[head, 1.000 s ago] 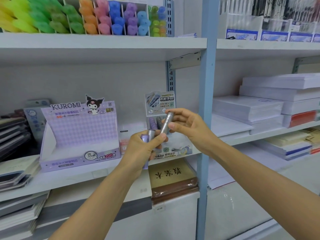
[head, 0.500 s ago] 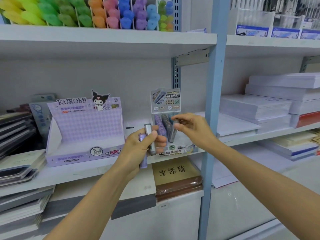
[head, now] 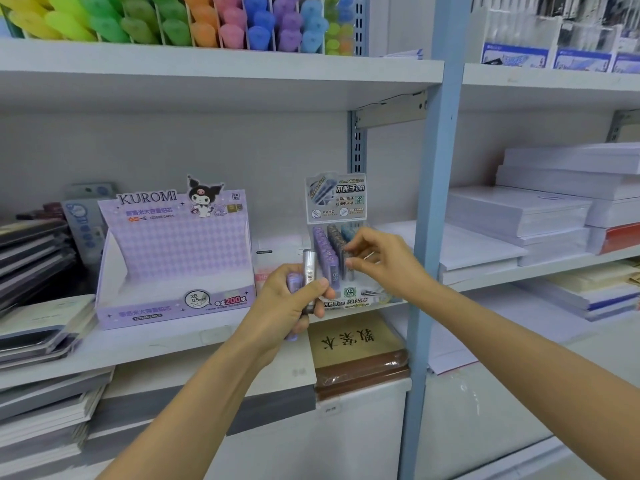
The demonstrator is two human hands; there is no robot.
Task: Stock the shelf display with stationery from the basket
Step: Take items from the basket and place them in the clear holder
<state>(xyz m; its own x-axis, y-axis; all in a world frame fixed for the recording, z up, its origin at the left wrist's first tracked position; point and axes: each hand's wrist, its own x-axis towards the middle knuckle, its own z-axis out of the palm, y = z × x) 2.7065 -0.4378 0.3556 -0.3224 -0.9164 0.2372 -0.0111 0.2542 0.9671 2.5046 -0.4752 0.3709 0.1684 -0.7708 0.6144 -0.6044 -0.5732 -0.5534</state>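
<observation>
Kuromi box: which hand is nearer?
Left. The left hand grips tubes just right of the Kuromi box; the right hand is farther right, pinching a grey tube at the lead display.

- The middle shelf [head: 156, 344], a white board, carries a purple Kuromi display box [head: 173, 258] standing open, and just to its right a small display stand [head: 336, 202] with rows of lead tubes [head: 325, 244]
- At that board's left end lie slanted stacks of notebooks [head: 31, 251]
- The upper shelf [head: 207, 74] bears coloured highlighters [head: 173, 26] sorted between dividers
- Beyond the blue post [head: 433, 202], the right-bay shelf [head: 536, 270] holds stacked white paper reams [head: 519, 216]
- Under the middle shelf, brown booklets [head: 356, 344] lie stacked flat
</observation>
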